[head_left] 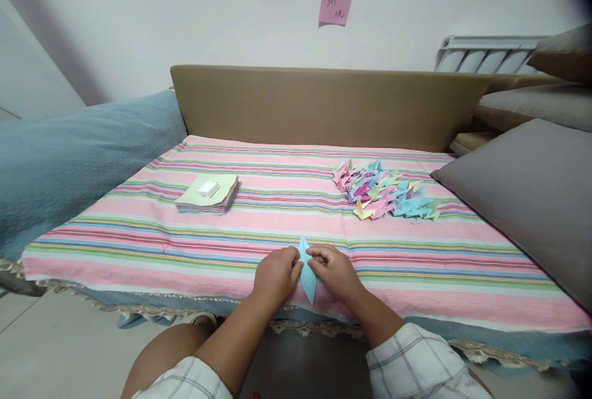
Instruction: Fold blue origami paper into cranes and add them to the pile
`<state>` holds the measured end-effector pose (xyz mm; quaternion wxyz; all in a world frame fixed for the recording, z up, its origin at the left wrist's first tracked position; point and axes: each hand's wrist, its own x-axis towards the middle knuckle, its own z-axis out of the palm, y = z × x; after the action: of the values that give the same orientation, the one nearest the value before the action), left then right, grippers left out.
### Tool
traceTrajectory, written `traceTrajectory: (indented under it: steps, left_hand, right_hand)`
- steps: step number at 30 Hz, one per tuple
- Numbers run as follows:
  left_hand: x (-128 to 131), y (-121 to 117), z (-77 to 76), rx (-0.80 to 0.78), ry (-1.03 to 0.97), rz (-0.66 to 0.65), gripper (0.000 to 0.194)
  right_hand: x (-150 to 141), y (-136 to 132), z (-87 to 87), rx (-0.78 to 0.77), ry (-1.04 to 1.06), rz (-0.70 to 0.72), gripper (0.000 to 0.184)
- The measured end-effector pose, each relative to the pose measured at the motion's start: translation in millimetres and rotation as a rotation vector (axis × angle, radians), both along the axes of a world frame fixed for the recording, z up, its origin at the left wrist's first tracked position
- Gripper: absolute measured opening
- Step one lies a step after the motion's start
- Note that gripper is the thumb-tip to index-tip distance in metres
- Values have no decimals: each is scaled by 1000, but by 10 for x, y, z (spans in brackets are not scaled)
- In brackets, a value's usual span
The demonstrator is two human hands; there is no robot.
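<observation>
Between my hands is a light blue folded paper [307, 275], a narrow diamond shape with one tip pointing away from me and the other toward me. My left hand [276, 272] pinches its left edge with thumb and fingers. On the opposite edge, my right hand [333, 268] grips the paper with thumb and forefinger. The paper is held just over the front part of the striped cloth [185, 269]; whether it touches the cloth I cannot tell.
A stack of square paper [213, 203] with a small white block [208, 189] on top lies at left. Several colourful folded paper cranes [382, 192] are heaped at right. Grey cushions [522, 201] line the right side; a blue-covered armrest [92, 152] stands left.
</observation>
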<state>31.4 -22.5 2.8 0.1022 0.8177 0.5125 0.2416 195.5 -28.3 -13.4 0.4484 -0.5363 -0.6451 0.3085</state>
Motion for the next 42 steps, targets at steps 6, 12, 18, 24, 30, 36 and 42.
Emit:
traceTrajectory:
  steps: [6, 12, 18, 24, 30, 36, 42]
  left_hand:
    - [17, 46, -53, 139, 60, -211, 17]
    - [-102, 30, 46, 32, 62, -331, 31]
    - [-144, 8, 96, 12, 52, -333, 25]
    - [-123, 76, 6, 95, -6, -350, 9]
    - [-101, 122, -65, 114, -41, -302, 15]
    - [-46, 115, -50, 99, -29, -220, 20]
    - [-13, 141, -68, 55, -20, -160, 20]
  right_hand:
    - [24, -20, 25, 215, -331, 13, 13]
    - [197, -10, 41, 340, -483, 305, 19]
    - [316, -38, 115, 326, -504, 392, 28]
    - [314, -27, 126, 318, -478, 405, 25]
    - [293, 44, 5, 316, -463, 299, 11]
    - [215, 44, -28, 248, -435, 207, 14]
    - [116, 20, 4, 226, -441, 114, 12]
